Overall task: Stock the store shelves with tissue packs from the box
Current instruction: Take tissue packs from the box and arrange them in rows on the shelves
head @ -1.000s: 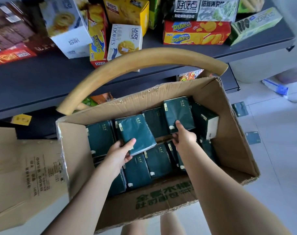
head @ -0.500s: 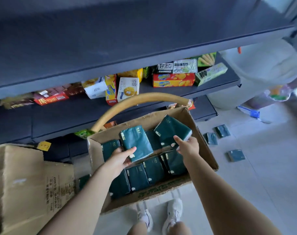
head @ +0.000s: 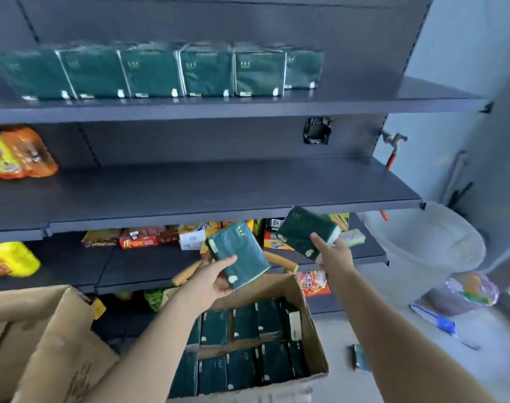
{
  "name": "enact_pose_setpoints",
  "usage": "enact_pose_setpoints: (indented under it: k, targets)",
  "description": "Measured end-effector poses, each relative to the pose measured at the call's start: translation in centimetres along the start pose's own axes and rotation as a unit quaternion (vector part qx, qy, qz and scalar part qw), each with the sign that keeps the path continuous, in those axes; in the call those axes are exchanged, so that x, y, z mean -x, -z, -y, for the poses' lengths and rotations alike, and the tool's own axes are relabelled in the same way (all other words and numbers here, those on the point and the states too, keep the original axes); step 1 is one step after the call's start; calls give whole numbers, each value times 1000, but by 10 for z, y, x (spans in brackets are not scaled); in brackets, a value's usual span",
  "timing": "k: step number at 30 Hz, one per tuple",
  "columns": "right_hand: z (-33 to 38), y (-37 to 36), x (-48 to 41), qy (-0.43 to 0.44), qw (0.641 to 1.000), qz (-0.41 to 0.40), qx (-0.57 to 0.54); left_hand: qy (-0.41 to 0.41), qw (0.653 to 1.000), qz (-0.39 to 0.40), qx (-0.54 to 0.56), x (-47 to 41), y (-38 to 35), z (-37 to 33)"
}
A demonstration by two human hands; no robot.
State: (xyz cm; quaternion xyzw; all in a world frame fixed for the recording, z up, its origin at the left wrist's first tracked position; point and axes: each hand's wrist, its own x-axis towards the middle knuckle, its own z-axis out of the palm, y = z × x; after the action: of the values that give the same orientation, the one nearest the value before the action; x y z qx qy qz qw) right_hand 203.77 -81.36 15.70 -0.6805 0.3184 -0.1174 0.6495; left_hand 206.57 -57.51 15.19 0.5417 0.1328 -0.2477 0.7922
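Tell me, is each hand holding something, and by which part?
The left hand grips one tissue pack by its near end. The right hand grips a second pack by its near right corner.

the left pack (head: 237, 254), dark green, sits tilted in the left hand (head: 210, 279). the right pack (head: 304, 232) sits tilted in the right hand (head: 333, 255), just below the middle shelf (head: 218, 187) edge. a row of packs (head: 160, 72) stands upright on the top shelf (head: 364, 101). the open cardboard box (head: 313, 330) below holds more packs (head: 245, 365) in rows.

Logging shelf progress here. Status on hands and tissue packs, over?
Left hand grips left pack, right hand grips right pack. Both clear of box. Row of packs on top shelf; nothing blocks it.
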Motion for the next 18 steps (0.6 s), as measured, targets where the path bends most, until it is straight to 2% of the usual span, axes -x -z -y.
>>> enact_pose_setpoints:
  k: [3,9,18]
  targets:
    - [36,30,15,47,999,10,15,-58,998,22,31,27,-36,-11]
    - [91,73,17,83,997,2,-3,-159,984,69,35,68,-94,-43]
    - [163,93,-31,160,987,-4,2,-231,970,69,-17,60,-139,-109]
